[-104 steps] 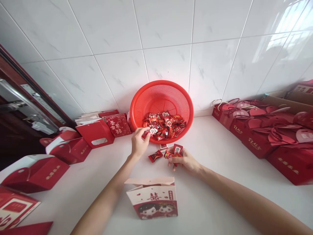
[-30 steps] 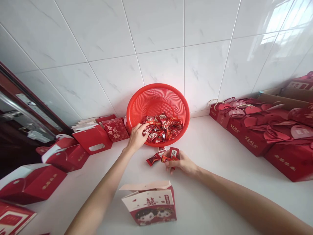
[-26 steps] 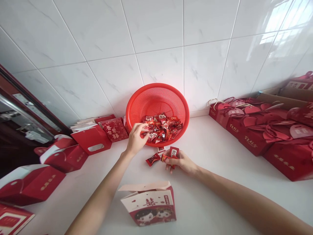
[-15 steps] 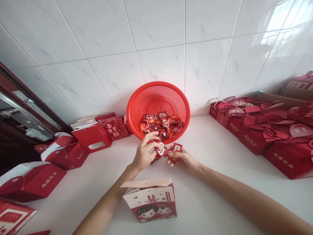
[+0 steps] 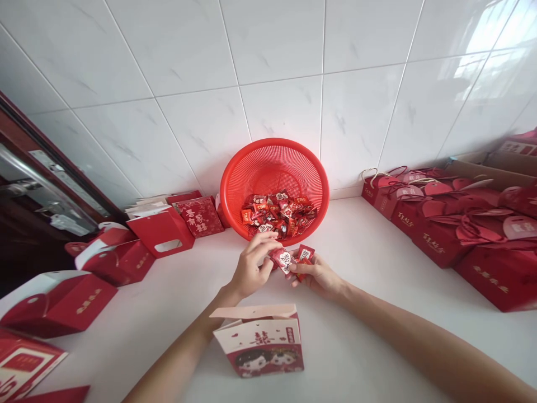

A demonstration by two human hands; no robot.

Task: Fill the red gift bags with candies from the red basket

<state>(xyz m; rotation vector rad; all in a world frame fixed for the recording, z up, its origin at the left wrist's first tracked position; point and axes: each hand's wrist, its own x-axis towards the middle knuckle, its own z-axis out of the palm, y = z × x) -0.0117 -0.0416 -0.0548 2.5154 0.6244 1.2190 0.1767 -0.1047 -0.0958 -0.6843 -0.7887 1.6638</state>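
My right hand is closed on several red wrapped candies, the thumb pressing on them. One candy with a white heart-shaped label lies under that thumb and reaches across to my left hand. The left fingers are curved and apart beside its left end; whether they still touch it is hard to see. Right behind the hands, a red plastic colander leans tilted toward me with many similar candies inside. Nearer to me stands a red and white paper box with cartoon figures, its top flaps up.
Red handled gift boxes are packed in rows at the right. At the left stand several red cartons and a patterned red packet. A white tiled wall rises behind the white tabletop.
The heart-labelled candy has passed from the left fingers to under the right thumb. My left fingers have loosened. The view has shifted slightly.
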